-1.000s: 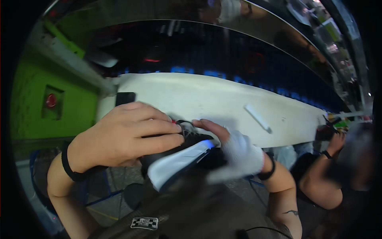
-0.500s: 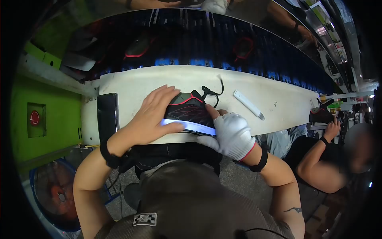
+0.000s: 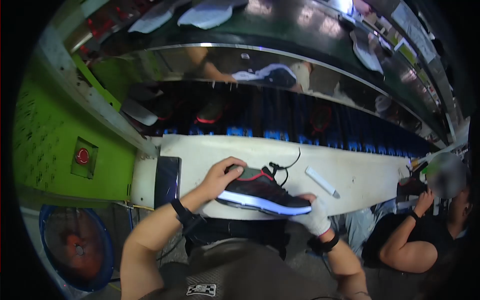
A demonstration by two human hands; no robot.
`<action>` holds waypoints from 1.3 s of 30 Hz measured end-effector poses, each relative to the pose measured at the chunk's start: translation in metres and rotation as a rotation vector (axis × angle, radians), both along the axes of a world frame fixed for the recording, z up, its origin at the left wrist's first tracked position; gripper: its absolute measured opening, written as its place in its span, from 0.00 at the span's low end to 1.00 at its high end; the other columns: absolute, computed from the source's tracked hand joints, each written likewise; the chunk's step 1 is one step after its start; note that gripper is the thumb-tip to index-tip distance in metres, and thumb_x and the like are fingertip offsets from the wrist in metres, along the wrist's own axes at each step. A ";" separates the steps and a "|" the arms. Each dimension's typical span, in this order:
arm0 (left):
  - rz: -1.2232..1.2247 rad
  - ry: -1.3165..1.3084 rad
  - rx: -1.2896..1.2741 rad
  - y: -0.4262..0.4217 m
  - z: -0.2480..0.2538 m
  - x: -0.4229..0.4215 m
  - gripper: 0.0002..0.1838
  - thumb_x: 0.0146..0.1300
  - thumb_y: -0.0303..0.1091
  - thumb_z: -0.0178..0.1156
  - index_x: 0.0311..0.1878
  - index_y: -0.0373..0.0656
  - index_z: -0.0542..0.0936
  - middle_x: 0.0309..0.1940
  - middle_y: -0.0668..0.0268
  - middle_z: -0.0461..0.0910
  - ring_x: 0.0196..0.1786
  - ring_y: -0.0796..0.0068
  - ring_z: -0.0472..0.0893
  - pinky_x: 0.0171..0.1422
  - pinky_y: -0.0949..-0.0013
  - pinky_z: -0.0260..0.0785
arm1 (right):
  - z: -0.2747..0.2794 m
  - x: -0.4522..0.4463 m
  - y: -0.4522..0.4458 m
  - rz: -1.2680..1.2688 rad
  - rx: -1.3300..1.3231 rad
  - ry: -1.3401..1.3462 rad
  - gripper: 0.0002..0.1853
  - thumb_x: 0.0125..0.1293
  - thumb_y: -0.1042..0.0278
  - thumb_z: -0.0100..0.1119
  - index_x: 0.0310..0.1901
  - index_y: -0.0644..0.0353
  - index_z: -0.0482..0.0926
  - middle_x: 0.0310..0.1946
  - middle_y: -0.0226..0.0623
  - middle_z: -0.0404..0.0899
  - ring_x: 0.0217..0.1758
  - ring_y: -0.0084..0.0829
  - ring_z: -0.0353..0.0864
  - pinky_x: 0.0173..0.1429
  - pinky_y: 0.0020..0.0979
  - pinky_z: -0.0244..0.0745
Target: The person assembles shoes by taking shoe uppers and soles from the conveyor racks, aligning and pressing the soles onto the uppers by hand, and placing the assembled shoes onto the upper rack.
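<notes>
Left fingers (image 3: pixel 235 170) closed around shoe (image 3: pixel 262 189) heel, right fingers (image 3: pixel 311 198) gripping its toe, white table (image 3: pixel 250 145) beneath

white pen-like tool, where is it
In the head view, the white pen-like tool lies right of centre on the bench, just beyond the gloved right hand.

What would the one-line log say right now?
left hand: holds shoe, heel end | gloved right hand: holds toe end | white stick: on table

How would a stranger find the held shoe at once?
Start at the white table. Between the left hand and the gloved right hand is a black shoe with a white sole. Unlike the shoes beyond the table, both hands hold it.
</notes>
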State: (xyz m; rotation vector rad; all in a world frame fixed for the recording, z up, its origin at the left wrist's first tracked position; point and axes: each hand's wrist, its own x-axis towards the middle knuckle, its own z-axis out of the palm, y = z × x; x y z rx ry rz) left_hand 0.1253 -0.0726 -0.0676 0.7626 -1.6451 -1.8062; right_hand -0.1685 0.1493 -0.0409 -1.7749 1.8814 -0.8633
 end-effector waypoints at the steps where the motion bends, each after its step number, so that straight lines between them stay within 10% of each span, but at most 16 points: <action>1: 0.026 -0.039 -0.009 0.003 0.007 -0.002 0.10 0.77 0.34 0.64 0.55 0.40 0.85 0.47 0.68 0.86 0.48 0.81 0.80 0.58 0.74 0.71 | 0.002 0.005 -0.002 0.009 -0.026 0.017 0.33 0.46 0.53 0.86 0.52 0.62 0.84 0.40 0.47 0.87 0.43 0.43 0.89 0.51 0.39 0.84; 4: 0.110 -0.024 0.501 -0.005 0.056 -0.012 0.23 0.83 0.51 0.54 0.52 0.38 0.84 0.43 0.63 0.85 0.49 0.75 0.83 0.59 0.66 0.75 | 0.036 0.018 -0.021 -0.576 -0.085 -0.092 0.30 0.40 0.65 0.84 0.47 0.61 0.82 0.38 0.36 0.85 0.43 0.32 0.86 0.53 0.34 0.82; 6: 0.099 0.193 0.467 -0.018 0.097 -0.022 0.32 0.83 0.61 0.47 0.59 0.36 0.81 0.50 0.56 0.85 0.57 0.67 0.83 0.67 0.61 0.75 | 0.112 0.021 -0.034 -0.472 -0.412 -0.336 0.35 0.40 0.61 0.86 0.52 0.61 0.80 0.39 0.37 0.84 0.45 0.33 0.85 0.53 0.35 0.82; 8: 0.059 0.572 0.364 -0.022 0.172 -0.026 0.34 0.83 0.61 0.46 0.65 0.36 0.76 0.58 0.53 0.83 0.64 0.62 0.81 0.73 0.58 0.72 | 0.196 0.023 -0.042 -0.335 -0.700 -0.185 0.45 0.38 0.53 0.90 0.57 0.62 0.76 0.44 0.40 0.84 0.47 0.35 0.85 0.53 0.36 0.83; 10: 0.242 0.595 -0.269 -0.032 0.183 -0.024 0.32 0.83 0.60 0.47 0.68 0.37 0.74 0.61 0.54 0.81 0.67 0.62 0.79 0.75 0.58 0.69 | 0.272 0.019 -0.042 -0.275 -1.030 0.147 0.51 0.35 0.51 0.93 0.59 0.63 0.74 0.47 0.42 0.83 0.48 0.37 0.85 0.55 0.38 0.84; 13: 0.483 0.128 -0.584 -0.031 0.111 0.001 0.12 0.74 0.32 0.64 0.56 0.38 0.81 0.51 0.62 0.84 0.51 0.69 0.82 0.59 0.64 0.75 | 0.358 0.018 -0.080 -0.334 -1.558 0.503 0.49 0.38 0.54 0.95 0.60 0.63 0.74 0.49 0.42 0.84 0.49 0.37 0.85 0.58 0.40 0.83; 16: 0.403 -0.003 -0.326 0.004 0.025 0.012 0.13 0.69 0.30 0.69 0.55 0.38 0.82 0.46 0.60 0.85 0.50 0.67 0.86 0.55 0.64 0.78 | 0.428 0.002 -0.140 -0.257 -1.664 0.696 0.38 0.45 0.57 0.92 0.55 0.59 0.79 0.48 0.40 0.85 0.49 0.36 0.85 0.56 0.37 0.83; 20: 0.312 -0.091 -0.601 0.003 0.049 0.019 0.18 0.63 0.28 0.72 0.56 0.39 0.82 0.47 0.55 0.84 0.50 0.58 0.85 0.54 0.61 0.79 | 0.503 -0.019 -0.261 -0.014 -1.865 1.234 0.28 0.48 0.47 0.88 0.44 0.54 0.84 0.40 0.41 0.84 0.42 0.44 0.84 0.48 0.43 0.80; 24: 0.341 -0.131 -0.668 -0.021 0.053 0.029 0.19 0.61 0.29 0.73 0.55 0.38 0.82 0.47 0.55 0.83 0.50 0.56 0.84 0.53 0.60 0.78 | 0.499 -0.006 -0.338 -0.058 -1.259 1.320 0.28 0.58 0.37 0.76 0.39 0.57 0.81 0.39 0.46 0.83 0.44 0.51 0.85 0.49 0.47 0.80; 26: 0.356 -0.172 -0.712 -0.040 0.053 0.035 0.20 0.60 0.29 0.73 0.55 0.38 0.82 0.47 0.55 0.83 0.51 0.55 0.83 0.54 0.59 0.78 | 0.478 0.006 -0.355 -0.181 -1.204 1.166 0.26 0.68 0.46 0.71 0.53 0.62 0.84 0.45 0.52 0.85 0.51 0.54 0.85 0.55 0.52 0.80; 34: 0.714 -0.688 -0.902 -0.206 0.042 0.035 0.26 0.58 0.42 0.73 0.58 0.41 0.84 0.55 0.49 0.84 0.63 0.43 0.80 0.68 0.49 0.73 | 0.425 0.020 -0.402 -0.447 -1.553 1.211 0.25 0.71 0.45 0.65 0.56 0.58 0.85 0.50 0.50 0.87 0.58 0.52 0.84 0.59 0.52 0.77; 39: 0.738 -1.019 -0.994 -0.263 -0.024 0.050 0.36 0.51 0.48 0.77 0.62 0.40 0.82 0.61 0.48 0.83 0.68 0.44 0.79 0.72 0.50 0.73 | 0.322 0.194 -0.387 0.437 -0.924 0.411 0.19 0.61 0.59 0.65 0.50 0.60 0.84 0.45 0.52 0.87 0.51 0.54 0.86 0.57 0.50 0.82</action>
